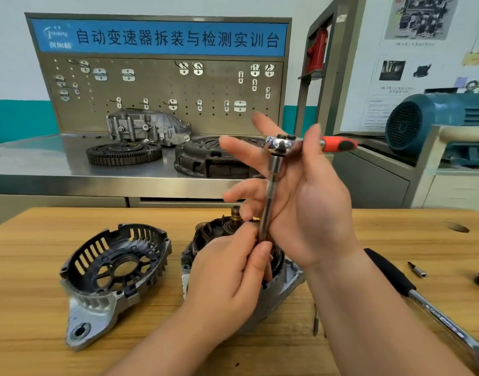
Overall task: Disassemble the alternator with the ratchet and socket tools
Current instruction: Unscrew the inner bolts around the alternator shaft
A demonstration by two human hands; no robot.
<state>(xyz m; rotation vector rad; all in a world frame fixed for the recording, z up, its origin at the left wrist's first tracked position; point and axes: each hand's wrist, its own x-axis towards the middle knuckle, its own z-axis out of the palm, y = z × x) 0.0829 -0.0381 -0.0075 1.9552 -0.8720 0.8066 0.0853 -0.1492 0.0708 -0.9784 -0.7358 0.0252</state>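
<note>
Chrome extension bar (271, 191): lower end pinched by my left fingers (261, 249), left hand (227, 270) curled round it; tip hidden.
Right hand (309, 202): fingers wide and straight behind the bar, thumb across the red-handled ratchet (281, 142); a loose hold, I judge.
Alternator (281, 283): right below my left fingers, on the wooden table (29, 267).
End cover (108, 267): off, left of my left hand.
Risk: the bar could slip off the ratchet and drop onto the alternator; my slack right hand would cause it.
</note>
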